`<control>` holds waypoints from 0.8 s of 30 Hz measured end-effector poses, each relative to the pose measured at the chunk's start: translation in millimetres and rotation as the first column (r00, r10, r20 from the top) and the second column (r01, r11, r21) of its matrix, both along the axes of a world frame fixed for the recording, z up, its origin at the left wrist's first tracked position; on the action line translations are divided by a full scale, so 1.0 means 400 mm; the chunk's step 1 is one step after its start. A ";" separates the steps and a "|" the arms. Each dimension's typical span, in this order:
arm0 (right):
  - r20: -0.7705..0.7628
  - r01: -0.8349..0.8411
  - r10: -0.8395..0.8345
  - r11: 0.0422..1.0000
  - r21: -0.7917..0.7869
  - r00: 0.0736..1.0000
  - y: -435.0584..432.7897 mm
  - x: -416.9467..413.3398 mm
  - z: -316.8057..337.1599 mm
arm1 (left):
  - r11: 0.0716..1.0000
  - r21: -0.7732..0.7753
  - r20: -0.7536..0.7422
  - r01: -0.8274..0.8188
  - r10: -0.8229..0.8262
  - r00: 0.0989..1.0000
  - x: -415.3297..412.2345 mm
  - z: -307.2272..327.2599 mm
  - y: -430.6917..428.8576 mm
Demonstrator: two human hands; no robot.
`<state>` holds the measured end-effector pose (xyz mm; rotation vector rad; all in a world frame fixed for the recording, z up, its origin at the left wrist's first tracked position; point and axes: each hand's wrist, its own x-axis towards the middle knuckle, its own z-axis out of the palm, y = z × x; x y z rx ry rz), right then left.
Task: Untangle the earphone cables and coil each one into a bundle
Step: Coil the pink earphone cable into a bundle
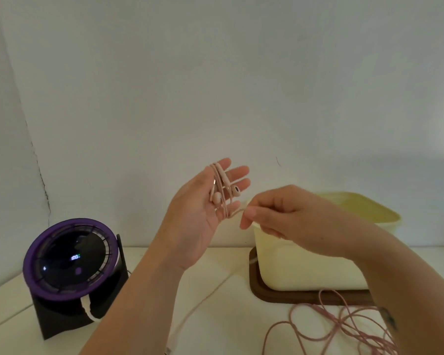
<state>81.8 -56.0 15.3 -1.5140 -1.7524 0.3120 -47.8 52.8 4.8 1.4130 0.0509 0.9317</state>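
Observation:
My left hand (203, 213) is raised, palm towards me, fingers straight. A pale pink earphone cable (222, 193) is looped several times round its fingers, and both earbuds hang against the palm. My right hand (274, 213) pinches the free run of this cable just right of the left fingers. From there the cable drops in a long line (190, 311) to the bottom edge of the view. A second, darker pink cable (344, 326) lies in loose tangled loops on the table at the lower right, partly behind my right forearm.
A pale yellow tub (305, 265) stands on a dark brown tray (292, 295) at the right, behind my right hand. A purple-rimmed black fan (69, 257) on a black stand sits at the left. The white table (151, 265) meets a white wall behind.

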 end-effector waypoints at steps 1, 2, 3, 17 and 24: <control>-0.015 0.009 -0.008 0.999 0.039 1.000 -0.008 0.003 0.007 | 0.997 0.066 -0.065 -0.043 0.048 0.997 0.000 -0.007 0.006; -0.015 0.025 -0.024 0.997 0.077 1.000 -0.014 0.004 0.013 | 0.990 0.130 -0.131 -0.063 0.080 0.988 0.000 -0.013 0.009; 0.000 0.047 -0.047 0.992 0.114 0.999 -0.017 0.005 0.016 | 0.979 0.195 -0.199 -0.063 0.102 0.975 -0.001 -0.018 0.010; -0.394 0.011 0.078 0.976 0.218 0.916 0.037 0.040 -0.031 | 0.757 -0.108 -0.005 0.644 -0.648 0.761 -0.020 0.002 -0.014; -0.031 -0.027 0.024 0.997 -0.075 0.999 0.040 0.001 -0.041 | 0.955 -0.207 0.222 0.212 -0.165 0.961 -0.009 0.022 -0.014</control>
